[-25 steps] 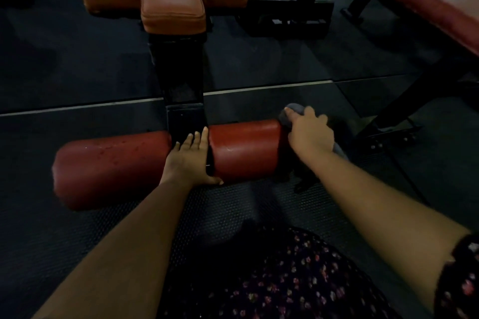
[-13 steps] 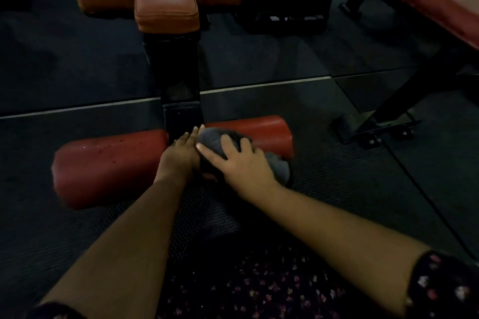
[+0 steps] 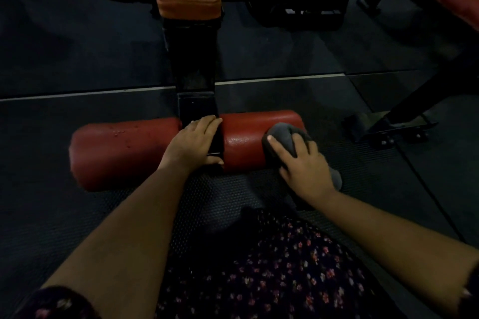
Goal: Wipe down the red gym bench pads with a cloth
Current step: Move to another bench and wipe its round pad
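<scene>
Curled round the cloth (image 3: 283, 137), my right hand (image 3: 303, 166) sits at the right end of the sideways-lying pad (image 3: 246, 134) (my flat left hand (image 3: 193, 141) rests midway).

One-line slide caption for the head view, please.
Right hand holds a cloth on the right roller; left hand rests on the post.

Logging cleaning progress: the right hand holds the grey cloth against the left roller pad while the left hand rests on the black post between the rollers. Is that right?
Not quite. In the head view the right hand holds the grey cloth against the right roller pad, not the left. The left hand does rest on the black post.
</scene>
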Demonstrator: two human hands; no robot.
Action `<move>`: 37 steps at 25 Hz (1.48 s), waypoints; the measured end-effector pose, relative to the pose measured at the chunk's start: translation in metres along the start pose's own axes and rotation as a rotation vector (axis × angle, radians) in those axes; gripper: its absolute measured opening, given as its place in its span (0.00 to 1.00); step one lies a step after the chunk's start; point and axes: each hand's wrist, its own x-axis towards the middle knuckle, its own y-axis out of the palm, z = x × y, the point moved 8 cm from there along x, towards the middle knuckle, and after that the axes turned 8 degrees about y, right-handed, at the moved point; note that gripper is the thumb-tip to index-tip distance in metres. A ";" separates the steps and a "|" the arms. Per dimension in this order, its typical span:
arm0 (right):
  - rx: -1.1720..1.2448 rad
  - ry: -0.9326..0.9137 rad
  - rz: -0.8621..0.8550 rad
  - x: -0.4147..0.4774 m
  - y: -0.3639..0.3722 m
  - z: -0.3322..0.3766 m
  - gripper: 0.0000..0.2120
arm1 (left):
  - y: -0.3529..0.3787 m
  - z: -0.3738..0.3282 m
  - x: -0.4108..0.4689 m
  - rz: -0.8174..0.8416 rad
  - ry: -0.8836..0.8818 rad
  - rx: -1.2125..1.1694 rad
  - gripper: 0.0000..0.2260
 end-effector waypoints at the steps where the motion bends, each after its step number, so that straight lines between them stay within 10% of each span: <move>1: -0.003 -0.073 -0.023 0.005 0.000 0.012 0.41 | 0.001 0.000 0.000 0.003 0.011 0.011 0.48; 12: -0.375 -0.988 -0.299 -0.037 0.041 0.069 0.23 | 0.002 -0.001 0.004 0.020 0.063 -0.088 0.42; 26: -0.560 -0.982 -0.208 -0.046 0.056 0.082 0.18 | 0.015 -0.006 0.006 0.004 0.132 0.149 0.38; 32: -0.237 -0.523 -0.063 -0.061 0.052 -0.041 0.23 | 0.018 -0.033 0.009 -0.092 0.315 0.314 0.46; 37: 0.638 0.617 0.030 -0.080 0.044 -0.134 0.37 | 0.021 -0.035 0.010 -0.099 0.298 0.163 0.48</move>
